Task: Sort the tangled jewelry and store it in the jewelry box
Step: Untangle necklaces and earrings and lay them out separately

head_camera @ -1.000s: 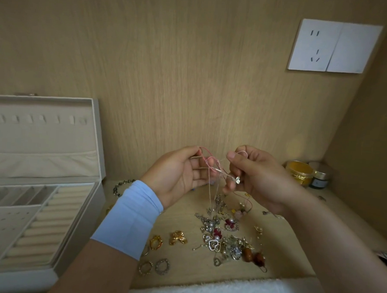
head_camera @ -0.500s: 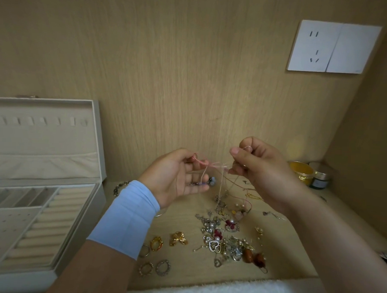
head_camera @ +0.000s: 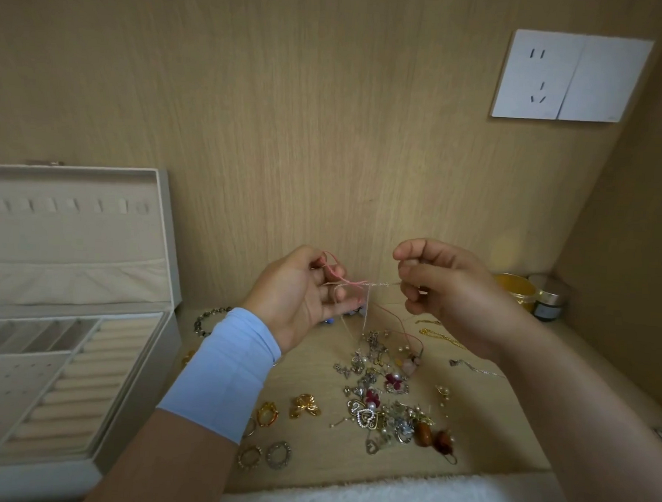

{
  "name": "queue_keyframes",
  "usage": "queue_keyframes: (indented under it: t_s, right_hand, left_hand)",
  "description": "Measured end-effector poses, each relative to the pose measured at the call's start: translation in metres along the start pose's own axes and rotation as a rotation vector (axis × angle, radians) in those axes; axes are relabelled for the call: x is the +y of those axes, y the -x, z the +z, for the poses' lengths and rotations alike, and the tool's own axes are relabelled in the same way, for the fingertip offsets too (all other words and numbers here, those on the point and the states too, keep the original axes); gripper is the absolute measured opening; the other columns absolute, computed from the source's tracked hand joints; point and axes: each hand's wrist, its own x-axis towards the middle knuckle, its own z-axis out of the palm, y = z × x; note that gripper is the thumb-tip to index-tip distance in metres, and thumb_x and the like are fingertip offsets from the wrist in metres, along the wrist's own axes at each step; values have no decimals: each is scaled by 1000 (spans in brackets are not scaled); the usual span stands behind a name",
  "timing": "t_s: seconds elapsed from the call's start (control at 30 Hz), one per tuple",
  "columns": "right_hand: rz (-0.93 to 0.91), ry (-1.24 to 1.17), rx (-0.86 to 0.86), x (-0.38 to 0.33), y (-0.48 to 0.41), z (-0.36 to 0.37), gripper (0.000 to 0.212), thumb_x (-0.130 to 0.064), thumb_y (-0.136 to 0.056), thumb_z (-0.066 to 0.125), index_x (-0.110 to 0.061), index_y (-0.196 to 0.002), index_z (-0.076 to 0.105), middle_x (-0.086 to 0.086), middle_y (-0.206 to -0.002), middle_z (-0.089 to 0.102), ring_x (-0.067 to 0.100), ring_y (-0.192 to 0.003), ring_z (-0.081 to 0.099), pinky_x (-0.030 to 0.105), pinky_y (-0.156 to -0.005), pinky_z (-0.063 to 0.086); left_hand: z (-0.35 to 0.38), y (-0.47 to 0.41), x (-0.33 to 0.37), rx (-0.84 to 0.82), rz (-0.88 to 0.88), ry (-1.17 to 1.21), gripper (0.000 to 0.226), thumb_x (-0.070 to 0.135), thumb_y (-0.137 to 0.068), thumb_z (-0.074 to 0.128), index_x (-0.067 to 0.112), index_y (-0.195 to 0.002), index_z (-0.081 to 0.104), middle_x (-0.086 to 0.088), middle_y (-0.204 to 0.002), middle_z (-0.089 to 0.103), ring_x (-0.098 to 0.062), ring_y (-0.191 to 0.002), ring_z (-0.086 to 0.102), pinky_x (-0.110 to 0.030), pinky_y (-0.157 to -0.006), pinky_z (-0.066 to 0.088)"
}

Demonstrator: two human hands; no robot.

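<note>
Hands meet above the tabletop [head_camera: 315,380]. The left hand [head_camera: 304,293] has its fingers curled round a pink cord [head_camera: 335,273], which loops over them; the right hand [head_camera: 453,295] pinches a thin silver chain [head_camera: 382,284] between thumb and forefinger. Cord and chain run taut from one hand to the other, crossing midway, and loose strands hang down toward the jewelry pile [head_camera: 384,405] on the tabletop below. To the left stands the jewelry box [head_camera: 140,413], lid up, with its ring rolls and compartments showing. Two rings [head_camera: 278,454] lie near the front edge, close to a white towel [head_camera: 366,498].
</note>
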Motion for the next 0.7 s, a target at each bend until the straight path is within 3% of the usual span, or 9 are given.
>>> queue_keyframes:
  t_s: [0.2, 0.33, 0.47, 0.53, 0.63, 0.7]
  right_hand:
    - [88, 130, -91, 2, 1, -3, 24, 5, -92, 59, -12, -107, 69, -1, -75, 52, 9, -61, 46, 20, -46, 32]
    - [184, 238, -197, 7, 4, -1, 41, 15, -85, 61, -15, -113, 69, 5, -102, 67, 0, -58, 53, 17, -48, 37]
    - [217, 303, -215, 11, 4, 1, 44, 16, -84, 62, -13, -117, 68, 15, -123, 66, 2, -58, 55, 18, -47, 39]
    - [242, 324, -256, 10, 5, 1, 47, 17, -83, 64, -15, -119, 66, 14, -124, 64, 8, -64, 58, 23, -49, 45]
    - [267, 402, -350, 10, 7, -1, 52, 18, -81, 67, -19, -118, 66, 9, -120, 65, 21, -78, 62, 43, -71, 54]
    - [268, 487, -358, 11, 7, -1, 47, 17, -80, 68, -18, -112, 69, 8, -112, 69, 23, -78, 63, 47, -79, 55]
  left_hand:
    - [4, 3, 4, -24, -10, -121, 27, 15, -99, 39, 12, -74, 47, -1, -61, 51, -13, -43, 39, -35, -61, 59]
    - [3, 6, 9, -28, -20, -159, 25, 16, -101, 38, 13, -77, 46, 0, -61, 50, -12, -43, 36, -34, -58, 59]
    - [2, 8, 11, -16, -33, -265, 23, 19, -101, 38, 15, -79, 43, 2, -60, 50, -11, -43, 34, -29, -50, 53]
    - [0, 8, 11, 19, -39, -306, 24, 19, -101, 38, 16, -77, 43, 3, -59, 49, -11, -43, 33, -24, -44, 45]
    - [-3, 7, 12, 79, -26, -397, 22, 19, -99, 37, 16, -78, 43, 3, -61, 52, -12, -42, 34, -17, -37, 28]
    - [-5, 6, 11, 109, -1, -484, 21, 16, -98, 37, 13, -79, 45, 0, -69, 55, -14, -41, 36, -16, -37, 22]
